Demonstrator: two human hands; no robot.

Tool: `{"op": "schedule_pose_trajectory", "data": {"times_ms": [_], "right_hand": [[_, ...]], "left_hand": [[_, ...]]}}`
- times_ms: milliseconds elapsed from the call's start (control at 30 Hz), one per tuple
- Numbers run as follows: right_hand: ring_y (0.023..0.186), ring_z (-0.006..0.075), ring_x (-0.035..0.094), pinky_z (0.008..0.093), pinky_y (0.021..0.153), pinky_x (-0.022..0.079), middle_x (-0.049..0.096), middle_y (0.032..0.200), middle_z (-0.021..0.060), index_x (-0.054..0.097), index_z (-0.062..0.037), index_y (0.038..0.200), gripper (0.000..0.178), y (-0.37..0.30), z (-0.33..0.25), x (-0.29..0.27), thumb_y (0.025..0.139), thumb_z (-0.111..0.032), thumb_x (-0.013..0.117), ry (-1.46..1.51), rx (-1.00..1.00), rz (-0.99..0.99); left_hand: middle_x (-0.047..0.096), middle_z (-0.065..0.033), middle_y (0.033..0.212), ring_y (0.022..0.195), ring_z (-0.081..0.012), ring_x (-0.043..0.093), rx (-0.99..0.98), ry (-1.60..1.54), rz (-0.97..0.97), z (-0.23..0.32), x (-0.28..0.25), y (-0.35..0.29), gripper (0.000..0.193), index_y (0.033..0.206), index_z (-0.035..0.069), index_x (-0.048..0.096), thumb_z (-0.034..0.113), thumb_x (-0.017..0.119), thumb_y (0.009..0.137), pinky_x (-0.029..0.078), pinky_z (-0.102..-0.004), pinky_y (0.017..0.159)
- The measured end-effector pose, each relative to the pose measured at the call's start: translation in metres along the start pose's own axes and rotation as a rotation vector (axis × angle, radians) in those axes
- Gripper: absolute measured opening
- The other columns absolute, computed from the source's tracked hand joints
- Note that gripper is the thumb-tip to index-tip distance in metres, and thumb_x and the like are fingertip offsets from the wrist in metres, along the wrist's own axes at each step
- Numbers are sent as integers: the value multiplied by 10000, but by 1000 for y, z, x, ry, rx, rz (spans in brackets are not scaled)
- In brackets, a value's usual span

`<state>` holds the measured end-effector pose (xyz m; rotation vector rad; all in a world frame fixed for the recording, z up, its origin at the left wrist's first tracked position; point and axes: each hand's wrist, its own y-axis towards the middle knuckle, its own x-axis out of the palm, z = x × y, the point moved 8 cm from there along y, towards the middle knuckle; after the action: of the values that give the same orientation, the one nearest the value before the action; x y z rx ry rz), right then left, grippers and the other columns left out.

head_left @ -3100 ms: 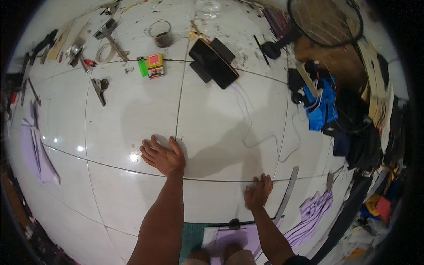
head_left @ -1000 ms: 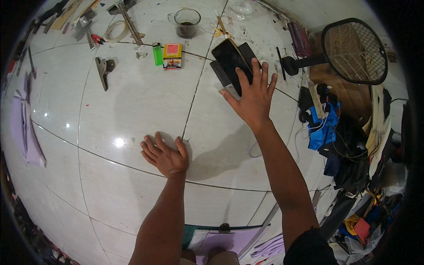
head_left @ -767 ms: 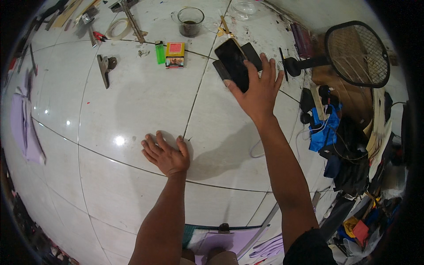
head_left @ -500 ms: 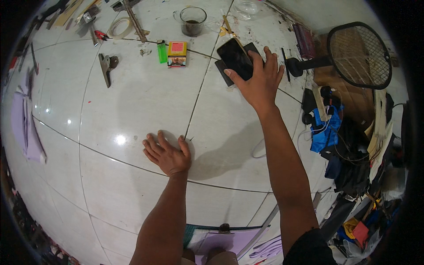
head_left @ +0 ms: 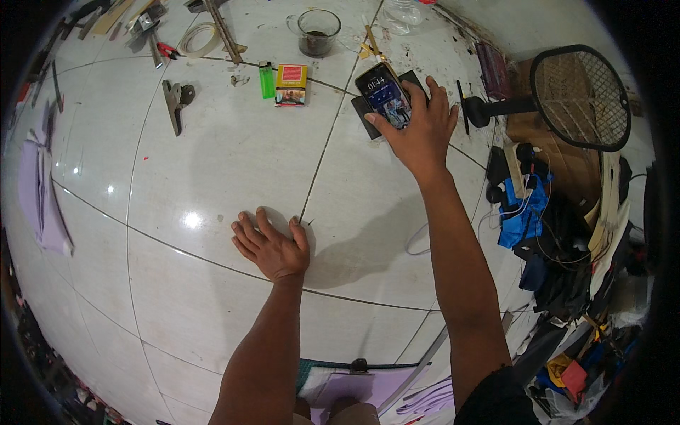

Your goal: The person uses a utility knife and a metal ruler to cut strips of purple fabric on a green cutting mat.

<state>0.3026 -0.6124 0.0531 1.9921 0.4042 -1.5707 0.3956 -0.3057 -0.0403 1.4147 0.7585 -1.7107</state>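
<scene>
My right hand point(head_left: 423, 134) grips a smartphone point(head_left: 386, 95) by its edges, thumb at the lower left and a finger along the right side. The phone's screen is lit, and it lies over a flat dark object point(head_left: 365, 117) whose kind I cannot make out. The palm hides part of both. Lower down, my left hand point(head_left: 273, 248) rests flat on the white tiled floor point(head_left: 205, 170), fingers spread, holding nothing. Left of the phone sit a yellow-and-red cigarette pack point(head_left: 291, 85) and a green lighter point(head_left: 266, 80).
A glass mug point(head_left: 318, 34) with dark liquid stands at the back. A metal clamp point(head_left: 175, 106) and a tape roll point(head_left: 200, 39) are at left. On the right are a racket-shaped mesh swatter point(head_left: 579, 95) and a blue bag point(head_left: 523, 212) among cables. Folded lilac cloth point(head_left: 42, 191) lies far left.
The phone's screen, dark before, is now lit. The view has shifted slightly; my left hand stays on the floor and my right hand stays at the phone.
</scene>
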Motion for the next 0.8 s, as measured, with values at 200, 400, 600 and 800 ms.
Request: {"op": "schedule_pose_trajectory", "data": {"times_ms": [200, 400, 600, 800], "right_hand": [[1429, 434, 234, 672, 1133, 125, 325, 1490, 222, 515, -159, 1341, 796, -18, -16, -7, 724, -591, 774, -75, -175, -15], [1421, 448, 238, 682, 1118, 148, 325, 1492, 227, 508, -141, 1346, 823, -13, 8, -5, 722, -612, 764, -50, -68, 23], [1417, 430, 250, 687, 1105, 171, 343, 1475, 229, 497, -128, 1345, 855, 4, 2, -3, 707, -627, 769, 14, -23, 38], [1425, 407, 247, 678, 1118, 134, 338, 1481, 224, 494, -138, 1350, 867, 7, 3, 2, 699, -645, 762, 11, -6, 20]], "left_hand": [[213, -233, 1518, 1445, -444, 119, -26, 0, -50, -2, 2, 0, 698, 1441, 44, 308, 465, 539, 936, 107, -579, 1175], [233, -242, 1513, 1447, -443, 127, -19, 5, -43, 1, 0, 1, 699, 1436, 38, 309, 466, 541, 934, 107, -572, 1178], [241, -237, 1511, 1442, -440, 144, -28, 10, -45, 0, 0, 1, 694, 1434, 41, 315, 462, 544, 932, 110, -570, 1180], [234, -225, 1516, 1446, -428, 142, -29, 11, -31, -1, 1, 1, 699, 1439, 47, 313, 461, 548, 927, 115, -567, 1184]]}}
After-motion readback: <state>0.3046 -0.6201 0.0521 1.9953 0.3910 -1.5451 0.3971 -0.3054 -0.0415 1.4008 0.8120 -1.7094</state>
